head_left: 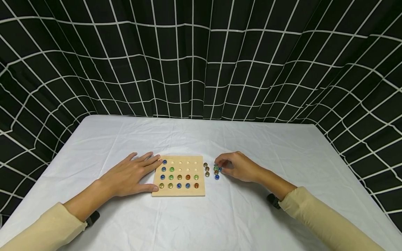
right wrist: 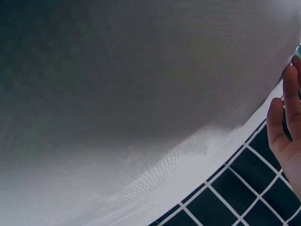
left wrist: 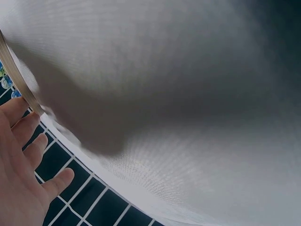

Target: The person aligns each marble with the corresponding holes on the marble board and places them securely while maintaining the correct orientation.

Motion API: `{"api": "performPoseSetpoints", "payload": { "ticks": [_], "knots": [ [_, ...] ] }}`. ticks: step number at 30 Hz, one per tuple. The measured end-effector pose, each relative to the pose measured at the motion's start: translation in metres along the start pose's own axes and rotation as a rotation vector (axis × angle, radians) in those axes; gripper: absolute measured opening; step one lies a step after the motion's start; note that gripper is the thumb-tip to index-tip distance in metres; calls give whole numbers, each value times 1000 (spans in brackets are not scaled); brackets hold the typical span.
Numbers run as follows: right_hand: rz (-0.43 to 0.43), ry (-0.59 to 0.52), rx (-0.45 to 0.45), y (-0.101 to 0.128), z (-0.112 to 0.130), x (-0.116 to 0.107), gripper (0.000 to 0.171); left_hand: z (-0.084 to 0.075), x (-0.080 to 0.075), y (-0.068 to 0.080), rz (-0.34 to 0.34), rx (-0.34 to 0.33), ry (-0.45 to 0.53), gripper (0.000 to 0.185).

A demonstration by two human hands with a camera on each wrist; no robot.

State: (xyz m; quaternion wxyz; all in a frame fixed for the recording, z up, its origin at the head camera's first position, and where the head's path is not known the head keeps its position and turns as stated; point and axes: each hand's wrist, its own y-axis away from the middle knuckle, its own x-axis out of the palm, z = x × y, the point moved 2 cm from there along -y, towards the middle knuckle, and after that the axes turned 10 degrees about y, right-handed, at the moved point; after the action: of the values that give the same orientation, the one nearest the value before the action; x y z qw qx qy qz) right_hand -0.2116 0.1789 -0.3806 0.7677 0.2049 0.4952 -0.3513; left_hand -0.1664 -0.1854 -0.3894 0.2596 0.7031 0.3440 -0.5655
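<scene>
Head view: a wooden board (head_left: 179, 192) lies on the cloth-covered worktop (head_left: 188, 226), its two near rows of hollows filled with coloured marbles (head_left: 187, 177). The next row holds one blue and one green, the far row one blue; their other hollows are bare. The left hand (head_left: 135, 176) spreads wide against the board's left edge. Brown marbles (head_left: 207, 169) sit just right of it; the right hand (head_left: 240, 168), fingers bent, reaches a mixed cluster (head_left: 217, 177).

Left wrist view: spread fingers by the board's edge.

Right wrist view: fingers cropped; whether they pinch anything cannot be told.
</scene>
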Motion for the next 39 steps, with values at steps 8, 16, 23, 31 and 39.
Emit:
{"api": "performPoseSetpoints", "payload": {
  "ticks": [8, 16, 23, 31, 39],
  "knots": [
    [-14, 13, -20, -3, 2, -4, 28, 0, 0, 0, -1, 0, 5, 89],
    [-38, 18, -39, -11, 8, -10, 28, 0, 2, 0, -3, 5, 0, 90],
    [-33, 19, -63, -18, 15, -9, 27, 0, 0, 1, -21, 15, -4, 89],
    [-17, -8, -66, -26, 27, -5, 27, 1, 0, 2, -16, 7, -4, 89],
    [7, -9, -74, -34, 38, 1, 27, 1, 1, 1, -4, 4, -6, 90]
  ]
}}
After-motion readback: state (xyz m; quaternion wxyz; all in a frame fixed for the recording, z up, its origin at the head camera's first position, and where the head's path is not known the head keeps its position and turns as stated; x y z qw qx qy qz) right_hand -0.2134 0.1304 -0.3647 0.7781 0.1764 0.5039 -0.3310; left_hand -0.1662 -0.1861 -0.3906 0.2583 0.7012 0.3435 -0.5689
